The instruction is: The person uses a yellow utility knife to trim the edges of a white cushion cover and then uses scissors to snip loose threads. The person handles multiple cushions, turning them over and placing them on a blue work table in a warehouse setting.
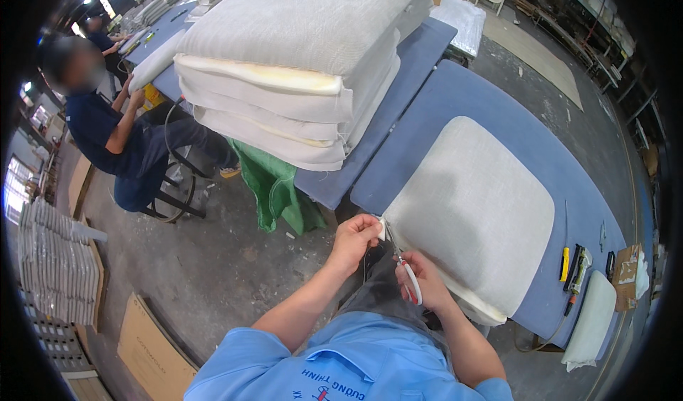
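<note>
On the blue table in front of me lies a pale grey fabric-covered cushion. My left hand pinches a small white flap of fabric at the cushion's near left corner. Scissors with red and white handles are in my right hand, just below that corner. Their blades point up toward the pinched flap; whether they touch it is too small to tell.
A tall stack of similar cushions stands on the adjoining table. Right of my cushion lie a yellow-handled screwdriver, other tools and a cardboard box. Green cloth hangs below the stack. A seated person works at the left.
</note>
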Demonstrator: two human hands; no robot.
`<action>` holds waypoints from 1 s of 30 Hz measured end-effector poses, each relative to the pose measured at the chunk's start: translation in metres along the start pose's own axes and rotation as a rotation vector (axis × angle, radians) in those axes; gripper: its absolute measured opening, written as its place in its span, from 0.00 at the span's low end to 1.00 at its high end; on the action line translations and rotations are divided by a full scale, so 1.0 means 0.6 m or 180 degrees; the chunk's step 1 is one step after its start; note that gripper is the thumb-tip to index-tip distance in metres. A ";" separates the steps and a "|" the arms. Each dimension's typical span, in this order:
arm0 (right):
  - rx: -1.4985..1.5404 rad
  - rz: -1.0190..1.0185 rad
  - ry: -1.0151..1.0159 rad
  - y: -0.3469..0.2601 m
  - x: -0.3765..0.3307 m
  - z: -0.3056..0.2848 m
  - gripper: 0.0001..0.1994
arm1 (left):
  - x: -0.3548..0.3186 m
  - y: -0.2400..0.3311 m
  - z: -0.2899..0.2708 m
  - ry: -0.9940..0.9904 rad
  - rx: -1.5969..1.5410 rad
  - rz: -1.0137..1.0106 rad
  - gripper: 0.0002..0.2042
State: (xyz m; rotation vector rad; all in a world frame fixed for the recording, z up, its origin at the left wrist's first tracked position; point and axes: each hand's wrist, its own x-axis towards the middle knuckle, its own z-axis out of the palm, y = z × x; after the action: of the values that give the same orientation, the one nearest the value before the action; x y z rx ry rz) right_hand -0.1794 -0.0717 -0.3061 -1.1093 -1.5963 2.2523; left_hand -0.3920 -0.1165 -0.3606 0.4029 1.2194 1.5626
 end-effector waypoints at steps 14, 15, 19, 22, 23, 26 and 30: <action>-0.0927 0.0129 0.0077 -0.053 -0.013 -0.025 0.23 | -0.024 -0.021 0.021 0.0553 0.1714 0.1718 0.02; -0.1045 0.0156 0.0123 -0.058 -0.014 -0.026 0.23 | -0.023 -0.024 0.021 0.0555 0.1618 0.1705 0.02; -0.1174 0.0176 0.0174 -0.062 -0.010 -0.033 0.24 | -0.026 -0.030 0.023 0.0551 0.1428 0.1531 0.02; -0.1177 0.0210 0.0185 -0.064 -0.007 -0.033 0.24 | -0.027 -0.034 0.025 0.0565 0.1429 0.1577 0.02; -0.1220 0.0215 0.0187 -0.067 -0.006 -0.032 0.24 | -0.027 -0.033 0.025 0.0578 0.1476 0.1602 0.02; -0.1326 0.0205 0.0100 -0.067 -0.003 -0.037 0.23 | -0.030 -0.029 0.023 0.0595 0.1542 0.1670 0.03; -0.1254 0.0215 0.0072 -0.070 -0.009 -0.040 0.21 | -0.040 -0.033 0.015 0.0539 0.1906 0.1658 0.04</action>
State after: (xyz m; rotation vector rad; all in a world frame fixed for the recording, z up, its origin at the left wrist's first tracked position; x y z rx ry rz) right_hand -0.1714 -0.0393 -0.2706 -1.2868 -2.0820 2.0031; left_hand -0.3656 -0.1347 -0.3660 1.0596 1.8183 1.6535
